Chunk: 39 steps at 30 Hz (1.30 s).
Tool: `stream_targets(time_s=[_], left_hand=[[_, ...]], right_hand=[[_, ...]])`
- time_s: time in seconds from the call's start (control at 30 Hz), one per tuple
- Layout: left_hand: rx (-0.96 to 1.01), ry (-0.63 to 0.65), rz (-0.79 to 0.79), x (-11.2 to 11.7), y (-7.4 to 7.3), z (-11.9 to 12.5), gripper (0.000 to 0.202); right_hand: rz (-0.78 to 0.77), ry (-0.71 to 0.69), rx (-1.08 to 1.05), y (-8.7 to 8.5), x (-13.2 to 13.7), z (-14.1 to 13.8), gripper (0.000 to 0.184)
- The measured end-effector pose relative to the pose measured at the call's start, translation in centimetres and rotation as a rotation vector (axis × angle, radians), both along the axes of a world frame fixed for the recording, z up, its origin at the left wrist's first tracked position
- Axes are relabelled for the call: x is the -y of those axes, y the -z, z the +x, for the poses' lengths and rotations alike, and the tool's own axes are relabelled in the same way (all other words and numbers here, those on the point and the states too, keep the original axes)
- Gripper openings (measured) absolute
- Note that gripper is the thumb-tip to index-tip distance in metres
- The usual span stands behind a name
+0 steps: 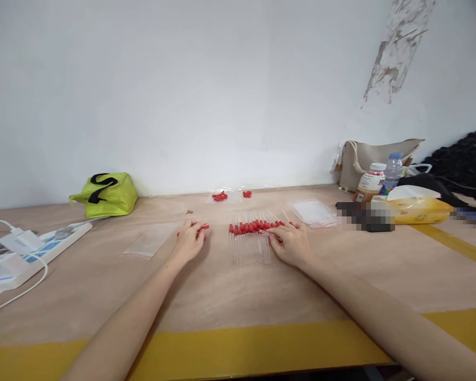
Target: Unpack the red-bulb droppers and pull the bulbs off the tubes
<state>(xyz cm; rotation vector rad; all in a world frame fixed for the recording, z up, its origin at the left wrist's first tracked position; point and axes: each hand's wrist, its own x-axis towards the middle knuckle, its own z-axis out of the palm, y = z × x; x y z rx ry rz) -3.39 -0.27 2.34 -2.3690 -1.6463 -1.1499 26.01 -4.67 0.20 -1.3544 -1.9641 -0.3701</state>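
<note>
A row of droppers with red rubber bulbs [246, 227] and thin clear tubes [249, 250] lies in the middle of the table, tubes pointing both toward and away from me. My left hand [189, 242] rests left of the row, its fingers bent and closed around a small red rubber bulb [204, 227]. At the row's right end, my right hand [292, 244] pinches a thin dropper [270, 234]; its fingers touch or nearly touch the nearest bulbs. Behind the row, loose red bulbs [219, 196] lie on clear plastic, with a smaller red cluster [247, 194] beside them.
Clear plastic bags [150, 241] lie at left, and a stack of white bags [314, 212] at right. A power strip [59, 246] with cables and a green pouch [110, 194] stand left. Bottles [371, 182], a yellow tissue pack [420, 210] and a beige bag [381, 153] occupy the right.
</note>
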Motion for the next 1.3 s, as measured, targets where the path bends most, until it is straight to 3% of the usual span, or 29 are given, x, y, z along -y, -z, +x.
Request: stream_targets(time_s=[0.17,0.27,0.37,0.47,0.6,0.67,0.73,0.8,0.87,0.97,1.1,1.3], left_hand=[[0.095,-0.158,-0.106,-0.3,-1.4,-3.6,0.027],[0.123,-0.231,-0.150,-0.6,-1.5,-4.2,0.030],[0.117,-0.223,-0.161,-0.8,-1.2,-4.0,0.029],[0.122,-0.159,-0.189,-0.6,-1.1,-3.4,0.026],[0.126,0.090,-0.291,-0.1,-1.5,-3.0,0.024],[0.062,0.051,-0.214,-0.1,-1.6,-3.0,0.027],[-0.018,-0.081,-0.040,0.0,-1.5,-2.7,0.026],[-0.065,-0.126,0.105,0.4,-1.1,-1.7,0.024],[-0.092,-0.007,0.134,1.3,-0.5,0.2,0.026],[-0.250,0.292,0.031,3.0,0.4,3.9,0.040],[-0.442,0.602,-0.015,4.1,0.5,8.2,0.056],[-0.535,0.827,-0.061,3.4,0.1,11.2,0.045]], right_hand=[[0.014,0.036,0.106,-0.1,0.4,-0.5,0.018],[0.022,0.002,0.143,0.0,0.6,-1.2,0.021],[-0.007,-0.041,0.146,-0.1,1.0,-1.5,0.022],[-0.041,-0.079,0.153,-0.2,1.2,-1.5,0.029],[-0.075,-0.111,0.172,-0.4,1.4,-1.3,0.043],[-0.094,-0.125,0.178,-0.5,1.4,-1.4,0.048],[-0.112,-0.131,0.167,-0.6,1.3,-1.4,0.051],[-0.119,-0.106,0.124,-0.7,0.9,-1.0,0.049],[-0.126,-0.043,0.051,-1.0,0.1,-0.2,0.043],[-0.165,0.056,-0.060,-1.1,-1.4,1.8,0.036],[-0.163,0.095,-0.105,-0.8,-3.0,3.7,0.027],[-0.211,0.086,-0.076,-0.9,-4.1,2.9,0.025]])
